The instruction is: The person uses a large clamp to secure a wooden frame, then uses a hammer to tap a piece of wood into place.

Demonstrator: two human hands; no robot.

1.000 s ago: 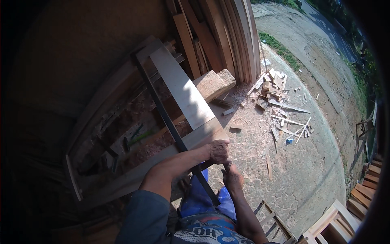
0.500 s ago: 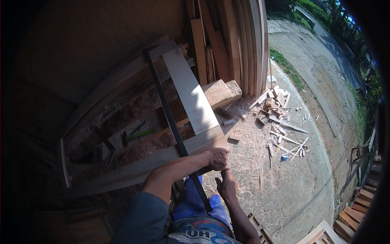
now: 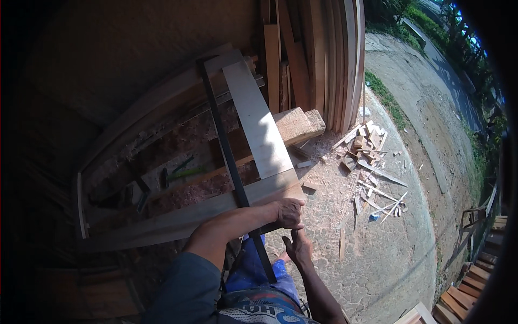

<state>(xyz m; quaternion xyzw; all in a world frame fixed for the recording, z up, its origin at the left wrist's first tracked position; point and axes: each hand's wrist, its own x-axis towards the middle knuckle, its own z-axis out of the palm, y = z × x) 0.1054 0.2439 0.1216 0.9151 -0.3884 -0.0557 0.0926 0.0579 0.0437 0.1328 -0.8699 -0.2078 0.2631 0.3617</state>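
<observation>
A long dark bar clamp [image 3: 229, 156] lies across a wooden frame [image 3: 178, 223], its lower end reaching back toward my legs. My left hand [image 3: 290, 212] is closed over the outer end of the clamp's sliding arm, beside the frame's near right corner. Just below it, my right hand [image 3: 300, 249] is closed at the clamp's screw end with the thumb raised; the handle itself is hidden by the fingers. A wide pale board [image 3: 256, 119] of the frame runs alongside the bar, partly in sunlight.
A thick timber [image 3: 294, 125] supports the frame. Tall planks [image 3: 324, 65] lean on the wall behind. Wood offcuts [image 3: 372, 162] and shavings are scattered on the floor at right. A green-handled tool [image 3: 183, 173] lies in shadow within the frame. Stacked wood pieces [image 3: 467, 289] stand at lower right.
The view has shifted slightly. My right hand has moved a little against the left, which keeps its grip on the clamp; the frame and clamp look unchanged.
</observation>
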